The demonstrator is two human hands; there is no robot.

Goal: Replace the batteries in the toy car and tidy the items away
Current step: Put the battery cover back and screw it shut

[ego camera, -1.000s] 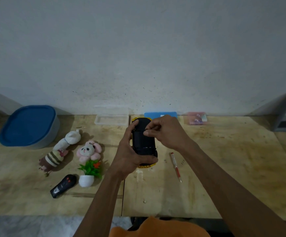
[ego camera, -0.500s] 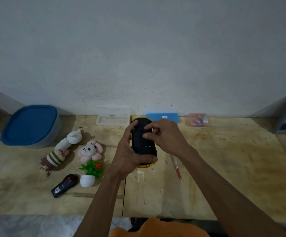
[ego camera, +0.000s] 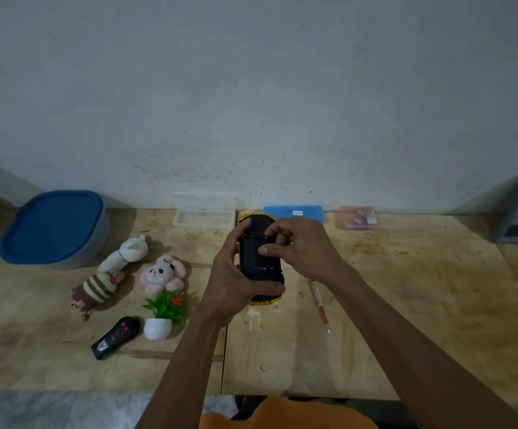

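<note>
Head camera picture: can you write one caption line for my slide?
Left hand grips the upturned toy car while the right hand fingers its black underside.

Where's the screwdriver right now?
Head view: the screwdriver lies on the table, just right of the toy car, under the right forearm.

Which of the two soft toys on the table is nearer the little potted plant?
The pink bunny, directly behind the potted plant; the striped toy lies farther left.
</note>
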